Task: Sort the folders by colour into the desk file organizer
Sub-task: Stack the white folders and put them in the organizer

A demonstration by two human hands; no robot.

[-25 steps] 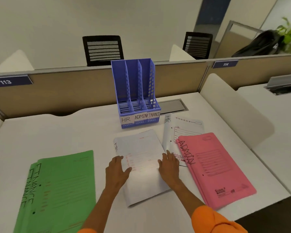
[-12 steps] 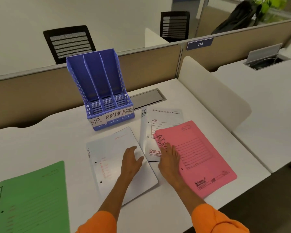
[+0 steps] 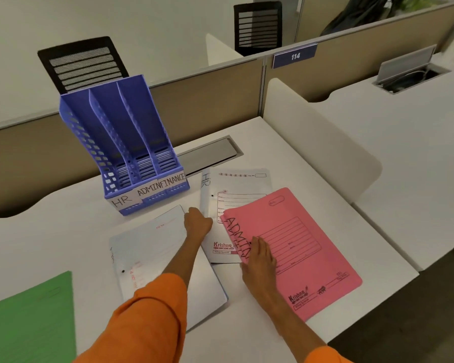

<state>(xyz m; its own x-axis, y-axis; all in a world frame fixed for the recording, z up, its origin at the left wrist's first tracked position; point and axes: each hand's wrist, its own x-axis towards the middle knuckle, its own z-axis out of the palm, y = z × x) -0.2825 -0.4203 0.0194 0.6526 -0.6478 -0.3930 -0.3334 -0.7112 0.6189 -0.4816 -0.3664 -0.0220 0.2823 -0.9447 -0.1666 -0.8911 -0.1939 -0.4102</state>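
Across the white bench (image 3: 50,239) your hands have left the nearer white folder (image 3: 152,255): left hand (image 3: 197,224) reaches the farther HR folder (image 3: 235,195), right hand (image 3: 260,258) lies flat on the pink ADMIN folder (image 3: 299,247), neither grasping, blue organizer (image 3: 121,142) unfilled.

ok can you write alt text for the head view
A person's left hand and right hand reach over a white desk, the left at the edge between two white folders, the right flat on a pink folder marked ADMIN. Behind stands an empty blue organizer labelled HR, ADMIN, FINANCE; a green folder lies at the left.
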